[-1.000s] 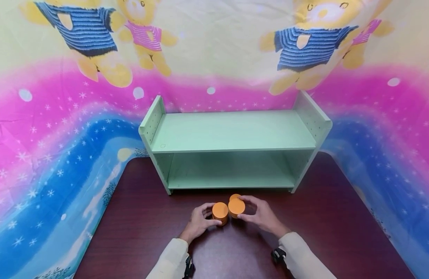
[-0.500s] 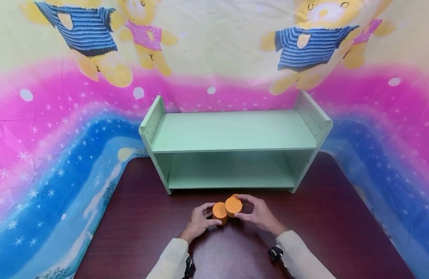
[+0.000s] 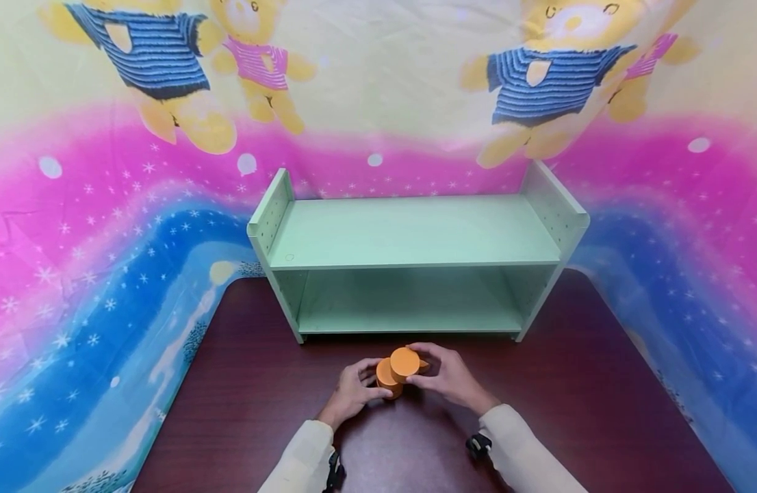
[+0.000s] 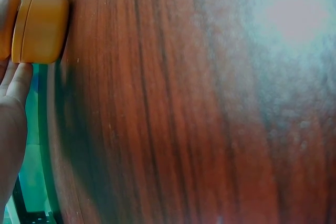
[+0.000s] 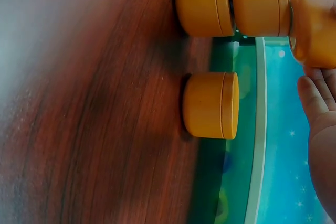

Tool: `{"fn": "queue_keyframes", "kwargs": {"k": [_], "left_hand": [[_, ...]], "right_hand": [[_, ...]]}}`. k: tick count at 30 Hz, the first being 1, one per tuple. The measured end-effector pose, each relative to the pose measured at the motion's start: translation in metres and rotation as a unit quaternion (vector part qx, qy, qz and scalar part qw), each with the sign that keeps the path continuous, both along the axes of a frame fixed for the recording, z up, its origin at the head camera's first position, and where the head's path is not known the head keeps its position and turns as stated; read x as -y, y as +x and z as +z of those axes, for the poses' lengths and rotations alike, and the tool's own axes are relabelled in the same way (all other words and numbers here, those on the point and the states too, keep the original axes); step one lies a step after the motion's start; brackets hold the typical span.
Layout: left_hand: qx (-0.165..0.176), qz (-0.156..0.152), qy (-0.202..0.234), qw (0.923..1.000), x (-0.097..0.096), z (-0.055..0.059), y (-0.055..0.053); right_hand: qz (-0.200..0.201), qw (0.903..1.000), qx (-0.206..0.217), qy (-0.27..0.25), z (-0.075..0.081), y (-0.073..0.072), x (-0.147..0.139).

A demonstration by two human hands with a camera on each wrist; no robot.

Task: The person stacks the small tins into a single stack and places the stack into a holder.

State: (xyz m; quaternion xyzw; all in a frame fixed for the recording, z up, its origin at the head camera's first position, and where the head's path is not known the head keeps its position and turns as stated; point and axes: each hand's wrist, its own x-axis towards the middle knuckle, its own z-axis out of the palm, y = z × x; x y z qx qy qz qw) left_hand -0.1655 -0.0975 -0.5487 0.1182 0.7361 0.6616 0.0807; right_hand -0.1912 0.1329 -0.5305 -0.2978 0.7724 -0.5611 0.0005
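Though near, green shelf (image 3: 415,231) behind orange jars (image 3: 404,363)

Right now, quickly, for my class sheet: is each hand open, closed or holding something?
Left hand: holding, thumb and fingers round the stack of orange containers.
Right hand: holding another orange container, raised off the table.

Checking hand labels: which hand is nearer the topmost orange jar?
Right. The right hand holds the topmost orange jar between thumb and fingers; the left hand is lower and to its left, gripping the stacked jars.
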Motion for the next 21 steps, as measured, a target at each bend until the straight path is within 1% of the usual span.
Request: {"fn": "queue_keyframes", "kwargs": {"k": [4, 13, 18, 21], "left_hand": [[-0.001, -0.003, 0.001, 1.0, 0.0, 0.001, 0.0], [0.001, -0.001, -0.006, 1.0, 0.0, 0.002, 0.002], [0.005, 0.003, -0.006, 1.0, 0.0, 0.002, 0.003], [0.004, 0.005, -0.006, 1.0, 0.0, 0.002, 0.003]], "right_hand": [[0.003, 1.0, -0.005, -0.005, -0.001, -0.001, 0.002], [0.006, 1.0, 0.005, -0.003, -0.001, 0.0, 0.007], [0.004, 0.9998, 0.017, -0.004, -0.002, 0.001, 0.009], [-0.003, 0.9999, 0.012, 0.003, -0.001, 0.001, 0.012]]}}
